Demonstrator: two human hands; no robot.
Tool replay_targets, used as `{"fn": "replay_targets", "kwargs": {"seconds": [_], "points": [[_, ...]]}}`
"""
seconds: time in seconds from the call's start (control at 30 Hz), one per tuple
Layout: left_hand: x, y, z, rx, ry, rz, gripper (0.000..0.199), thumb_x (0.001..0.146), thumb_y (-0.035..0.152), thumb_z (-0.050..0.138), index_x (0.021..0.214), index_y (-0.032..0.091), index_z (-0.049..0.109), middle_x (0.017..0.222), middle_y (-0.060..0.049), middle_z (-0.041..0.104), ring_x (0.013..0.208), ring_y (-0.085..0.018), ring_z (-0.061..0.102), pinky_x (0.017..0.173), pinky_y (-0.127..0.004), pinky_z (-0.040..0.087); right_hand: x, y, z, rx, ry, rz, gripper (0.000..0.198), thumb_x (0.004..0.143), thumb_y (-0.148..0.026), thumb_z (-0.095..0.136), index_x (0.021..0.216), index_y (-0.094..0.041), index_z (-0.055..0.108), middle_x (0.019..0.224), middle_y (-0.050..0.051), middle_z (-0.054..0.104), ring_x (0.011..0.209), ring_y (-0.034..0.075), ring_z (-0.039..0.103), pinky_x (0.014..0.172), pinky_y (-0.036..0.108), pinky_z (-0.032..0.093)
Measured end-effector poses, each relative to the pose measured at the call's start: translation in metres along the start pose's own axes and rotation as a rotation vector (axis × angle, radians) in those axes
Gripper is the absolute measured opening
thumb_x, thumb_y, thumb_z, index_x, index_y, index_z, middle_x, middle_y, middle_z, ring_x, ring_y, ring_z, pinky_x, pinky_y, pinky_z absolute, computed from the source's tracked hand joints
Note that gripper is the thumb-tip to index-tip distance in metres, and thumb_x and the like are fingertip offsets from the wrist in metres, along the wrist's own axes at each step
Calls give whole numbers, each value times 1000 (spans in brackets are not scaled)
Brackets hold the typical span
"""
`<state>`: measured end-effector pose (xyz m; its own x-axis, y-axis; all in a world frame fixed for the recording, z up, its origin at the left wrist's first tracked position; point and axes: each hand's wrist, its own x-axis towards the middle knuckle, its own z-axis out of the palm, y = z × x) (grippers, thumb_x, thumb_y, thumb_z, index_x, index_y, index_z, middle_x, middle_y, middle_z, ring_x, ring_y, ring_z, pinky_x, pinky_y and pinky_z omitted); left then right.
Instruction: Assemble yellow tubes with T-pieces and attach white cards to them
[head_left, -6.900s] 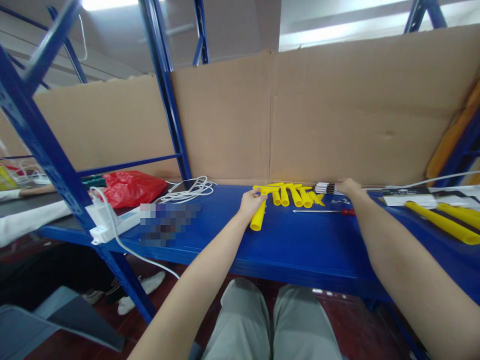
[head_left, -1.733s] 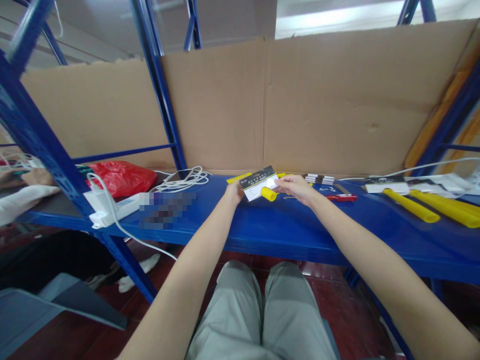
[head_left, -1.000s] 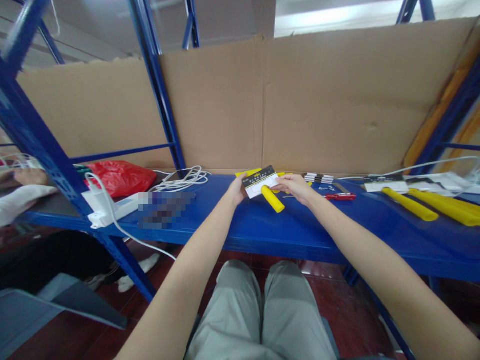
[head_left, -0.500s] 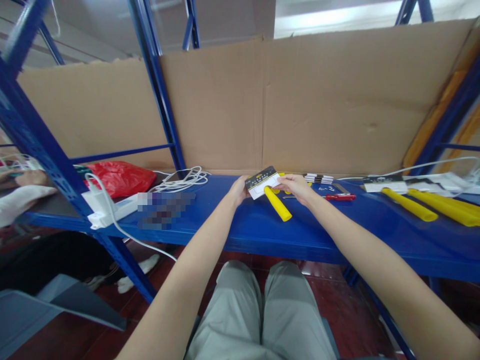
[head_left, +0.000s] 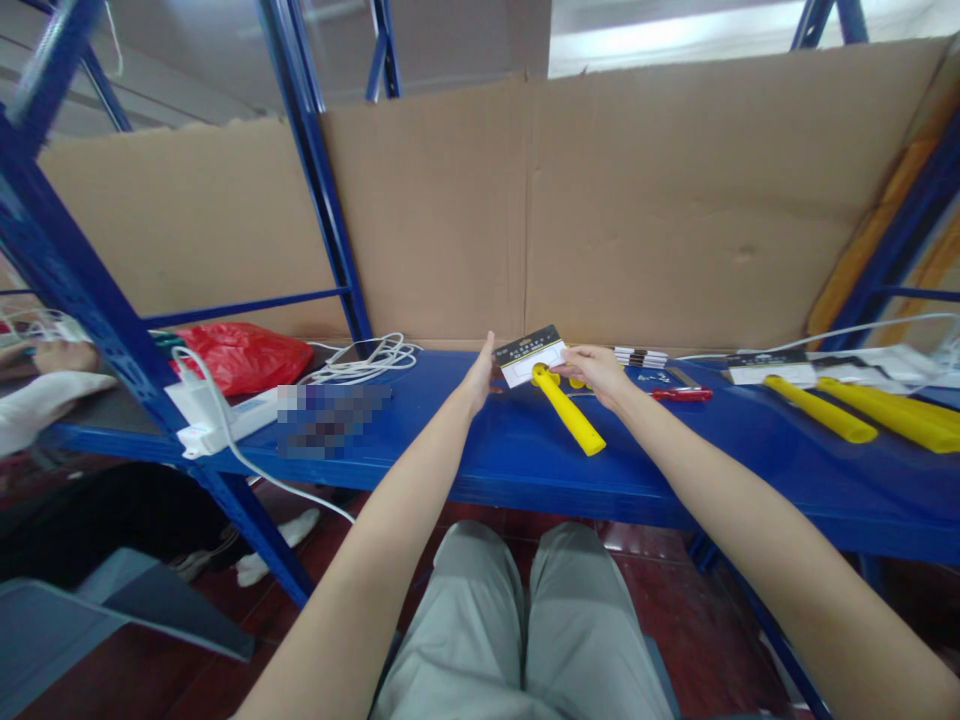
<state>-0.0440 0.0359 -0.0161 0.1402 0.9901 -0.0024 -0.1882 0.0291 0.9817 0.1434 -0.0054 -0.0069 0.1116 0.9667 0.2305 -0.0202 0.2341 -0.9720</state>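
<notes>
A black-and-white printed card (head_left: pixel 529 356) with a yellow tubular handle (head_left: pixel 571 412) sticking out below it is held up over the blue shelf. My right hand (head_left: pixel 598 374) pinches the card's right edge between thumb and fingers. At the left edge, my left hand (head_left: pixel 478 378) is open, its fingers stretched upward beside the card; whether it touches the card is hard to see. Behind my right hand lie small yellow pieces (head_left: pixel 576 382), partly hidden, and a red-handled screwdriver (head_left: pixel 681 395).
Several yellow handles with cards (head_left: pixel 821 408) lie on the right of the shelf (head_left: pixel 420 440). Small black-and-white items (head_left: pixel 640 357) sit at the back. To the left are a white power strip (head_left: pixel 247 418), coiled cable (head_left: pixel 375 358), a red bag (head_left: pixel 238 357) and another person's hand (head_left: pixel 66 356).
My left hand has loosened from the card and straightened its fingers. The card has risen and shifted slightly right, and the yellow handle's lower end has swung right and toward me.
</notes>
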Motion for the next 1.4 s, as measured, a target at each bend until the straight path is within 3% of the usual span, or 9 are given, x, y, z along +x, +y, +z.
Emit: {"fn": "replay_targets", "kwargs": {"seconds": [0.2, 0.4, 0.6, 0.77, 0.9, 1.03, 1.13, 1.23, 1.4], "points": [[-4, -5, 1, 223, -17, 42, 24, 86, 40, 61, 85, 18, 70, 82, -9, 72, 89, -25, 64, 78, -32, 45, -2, -4, -1, -8, 72, 55, 11, 85, -9, 60, 76, -15, 64, 74, 8, 74, 72, 15, 72, 72, 24, 58], [-7, -7, 2, 75, -145, -40, 12, 87, 27, 63, 86, 16, 68, 72, -7, 71, 66, -18, 66, 67, -27, 48, -4, -6, 1, 3, 103, 84, 15, 85, -7, 57, 74, -16, 60, 71, 7, 72, 68, 15, 71, 71, 26, 58], [-14, -5, 1, 31, -229, -27, 14, 87, 18, 64, 98, 13, 70, 73, -10, 71, 60, -17, 66, 62, -27, 52, -2, -5, 2, 12, 102, 111, 16, 87, -9, 55, 74, -19, 53, 67, 5, 68, 66, 13, 69, 72, 27, 58], [-9, -4, 0, 99, -77, 58, 47, 81, 1, 63, 125, 16, 62, 72, -5, 71, 55, -13, 64, 56, -24, 55, -6, -6, 5, -25, 36, 158, 18, 84, -3, 55, 79, -19, 49, 71, 4, 67, 66, 11, 68, 72, 24, 57], [-6, -4, 1, 54, 14, 29, 55, 80, -1, 62, 131, 18, 58, 66, -3, 69, 53, -14, 65, 49, -21, 55, -11, -10, 6, -129, 14, 188, 13, 85, -9, 57, 85, -19, 49, 77, 4, 68, 64, 11, 67, 60, 21, 55], [-7, -4, 0, -29, 69, -27, 59, 77, -3, 65, 132, 15, 58, 70, -7, 71, 63, -19, 71, 54, -25, 60, -12, -10, 0, -326, -4, 204, 14, 82, -17, 63, 89, -19, 51, 86, 6, 68, 64, 12, 65, 57, 22, 53], [-9, -3, 1, 32, 87, -44, 58, 78, -1, 65, 133, 16, 56, 83, -10, 73, 70, -21, 73, 58, -27, 61, -13, -7, -3, -383, -169, 202, 23, 75, -22, 72, 89, -19, 53, 83, 5, 67, 63, 14, 64, 55, 25, 53], [-9, -3, 2, 18, 65, -37, 60, 76, -4, 65, 133, 15, 57, 83, -11, 73, 73, -23, 73, 60, -29, 62, -16, -2, -2, -321, -360, 160, 34, 69, -22, 76, 92, -20, 51, 79, 3, 64, 60, 14, 63, 49, 26, 53], [-9, -3, 3, 5, 80, -16, 59, 75, -7, 63, 131, 13, 58, 80, -10, 72, 71, -24, 72, 59, -31, 62, -18, 2, 2, -421, -350, 59, 41, 63, -4, 72, 94, -22, 52, 77, -2, 61, 46, 8, 52, 40, 21, 46]]}}
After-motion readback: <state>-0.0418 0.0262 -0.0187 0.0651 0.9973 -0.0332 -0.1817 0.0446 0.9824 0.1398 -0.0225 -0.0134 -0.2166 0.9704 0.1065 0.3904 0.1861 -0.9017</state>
